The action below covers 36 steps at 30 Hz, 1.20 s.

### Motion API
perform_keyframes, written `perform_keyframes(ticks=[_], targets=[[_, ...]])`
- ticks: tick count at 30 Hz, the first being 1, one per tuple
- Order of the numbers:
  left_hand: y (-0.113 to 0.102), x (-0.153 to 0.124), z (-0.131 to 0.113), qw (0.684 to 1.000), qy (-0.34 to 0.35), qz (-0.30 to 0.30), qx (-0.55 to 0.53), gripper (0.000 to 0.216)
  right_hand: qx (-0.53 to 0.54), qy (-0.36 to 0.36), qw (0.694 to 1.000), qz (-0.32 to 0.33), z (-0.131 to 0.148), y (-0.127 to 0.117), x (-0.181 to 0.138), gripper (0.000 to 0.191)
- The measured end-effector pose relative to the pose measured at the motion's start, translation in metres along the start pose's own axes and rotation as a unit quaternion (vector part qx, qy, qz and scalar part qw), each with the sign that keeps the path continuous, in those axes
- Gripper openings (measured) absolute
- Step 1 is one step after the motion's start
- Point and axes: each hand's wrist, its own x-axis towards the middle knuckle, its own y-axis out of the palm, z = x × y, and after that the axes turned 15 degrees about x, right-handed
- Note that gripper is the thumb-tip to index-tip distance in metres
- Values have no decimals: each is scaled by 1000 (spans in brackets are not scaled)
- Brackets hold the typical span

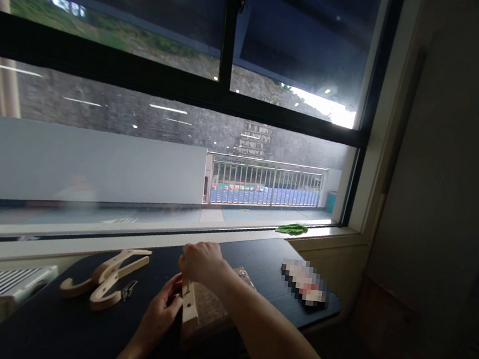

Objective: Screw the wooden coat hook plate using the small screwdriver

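Observation:
In front of me on the dark table lies a flat brown panel (212, 304) with a pale wooden bar (190, 311) along its left edge. Holes show in the bar. My left hand (161, 308) grips the bar's left side, thumb near the holes. My right hand (203, 259) is closed over the far end of the bar, and whatever its fingers pinch is hidden. Left of my hands rest curved pale wooden pieces (107, 280). Beside them sits a small cluster of metal hardware (128, 290), probably screws.
A blurred-out flat object (305, 284) lies near the table's right end. On the window sill is a green cloth (292, 229). The window stands just past the table (263, 257), and a white radiator (2, 285) is at the left.

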Motion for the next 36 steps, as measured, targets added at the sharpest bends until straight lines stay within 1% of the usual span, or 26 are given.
perform_keyframes(ticks=[4, 11, 19, 24, 27, 29, 31, 34, 36], targets=[[-1, -1, -4, 1000, -5, -12, 5, 49, -10, -13, 1000, 25, 1, -4, 4, 26], [-1, -1, -6, 1000, -11, -6, -7, 50, -22, -30, 997, 62, 3, -3, 13, 24], [-1, -1, -8, 999, -6, 13, -32, 51, -27, -3, 998, 60, -6, 3, 17, 28], [-1, 0, -5, 1000, -10, -2, -15, 50, -26, 20, 998, 49, -1, 11, 21, 27], [0, 0, -4, 1000, -11, -6, -7, 50, -21, 17, 998, 60, 3, 8, 20, 25], [0, 0, -4, 1000, -10, -4, -8, 50, -12, 18, 997, 77, 4, 2, 16, 29], [0, -1, -3, 1000, -11, -3, -11, 50, 3, 25, 995, 97, 5, -5, 12, 38], [0, 0, -4, 1000, -11, -4, -15, 50, 12, 23, 994, 107, 3, -11, 6, 47], [0, 0, -5, 1000, -9, -4, -14, 49, 14, 16, 994, 108, 2, -13, 4, 48]])
